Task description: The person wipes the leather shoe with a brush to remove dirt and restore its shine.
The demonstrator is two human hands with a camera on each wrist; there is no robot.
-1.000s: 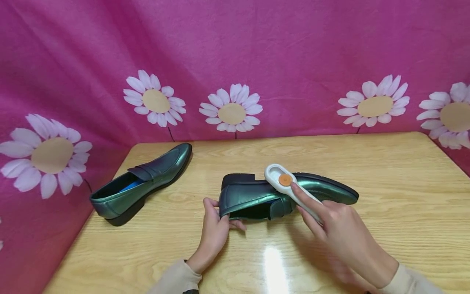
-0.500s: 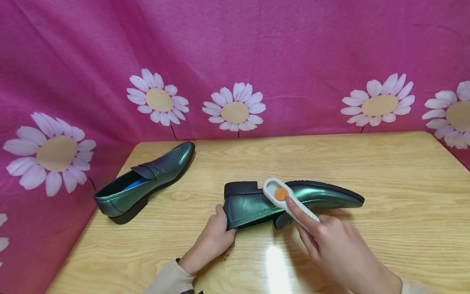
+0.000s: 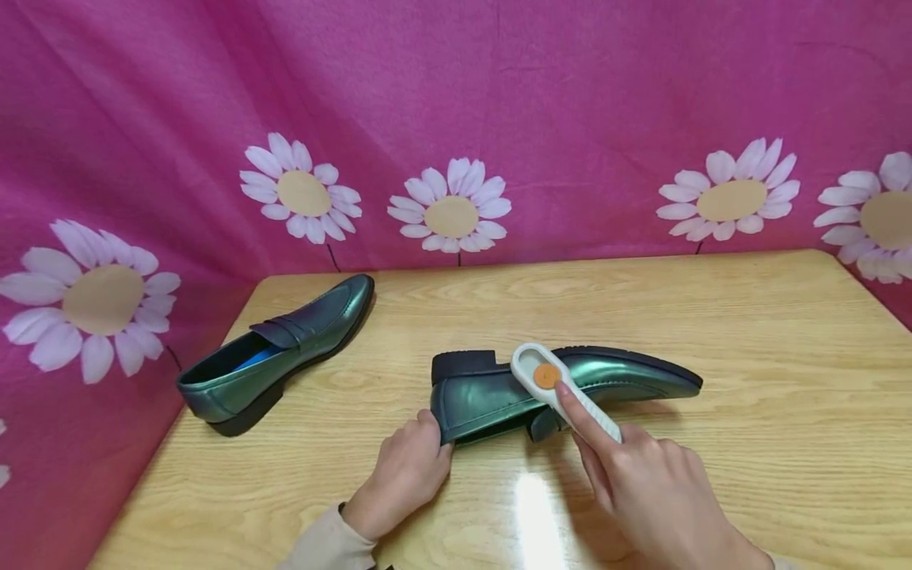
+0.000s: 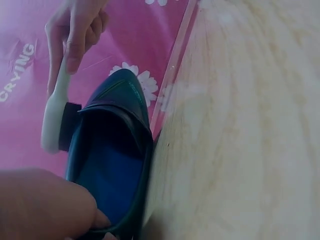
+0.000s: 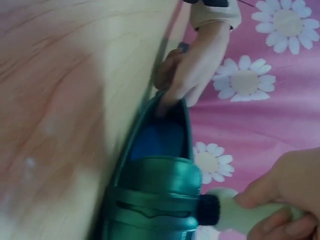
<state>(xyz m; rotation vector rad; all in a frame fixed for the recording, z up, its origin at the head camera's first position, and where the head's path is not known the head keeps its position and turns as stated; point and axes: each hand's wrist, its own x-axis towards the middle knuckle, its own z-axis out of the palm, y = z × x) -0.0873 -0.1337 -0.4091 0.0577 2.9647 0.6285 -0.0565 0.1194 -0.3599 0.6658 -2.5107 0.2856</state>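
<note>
A dark green loafer (image 3: 484,400) lies tilted on its side, black sole facing away and toe to the right. My left hand (image 3: 406,471) grips its heel, a fingertip inside the opening by the blue insole (image 4: 112,170). My right hand (image 3: 651,487) holds a white shoe brush (image 3: 594,416) with an orange round button (image 3: 546,376), index finger stretched along it near the button. In the left wrist view the brush's dark bristles (image 4: 69,125) touch the loafer's side. From the right wrist view, the bristles meet the upper beside the strap.
The matching loafer (image 3: 285,356) stands upright at the left of the wooden table (image 3: 769,340), toe pointing away. Behind and to the left hangs a pink cloth (image 3: 570,103) printed with white daisies.
The held loafer has tipped further over and come a little nearer, showing less of its opening. My left hand has changed its grip at the heel; the brush moved along with the shoe.
</note>
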